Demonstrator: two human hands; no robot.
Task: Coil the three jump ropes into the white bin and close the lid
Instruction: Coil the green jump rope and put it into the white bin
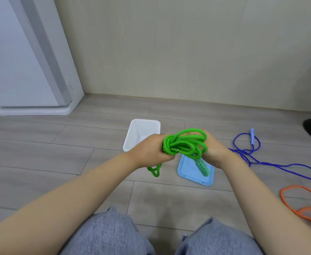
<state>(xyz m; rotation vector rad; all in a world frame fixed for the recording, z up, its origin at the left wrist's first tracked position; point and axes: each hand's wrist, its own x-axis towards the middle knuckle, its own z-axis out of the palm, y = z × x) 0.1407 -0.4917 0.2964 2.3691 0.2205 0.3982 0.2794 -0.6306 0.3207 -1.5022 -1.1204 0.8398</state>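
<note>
Now, left to right.
White bin (pixel 132 142): open on the floor at 12 o'clock from my hands, mouth up, near enough to drop a bundle straight in.
Left hand (pixel 149 150): grip closed round one end of the green rope (pixel 185 142), pinching the loops so they cannot spring apart; a short loop hangs below at 6 o'clock.
Right hand (pixel 215 151): grip closed on the other side of the coil, keeping it tight.
Green handle (pixel 203 167): dangles over the blue lid (pixel 187 171), which lies flat beside the bin, off, leaving the mouth free.
Blue rope (pixel 272 163): loose at 3 o'clock, uncoiled.
Orange rope (pixel 302 205): at 4 o'clock, also waiting.
</note>
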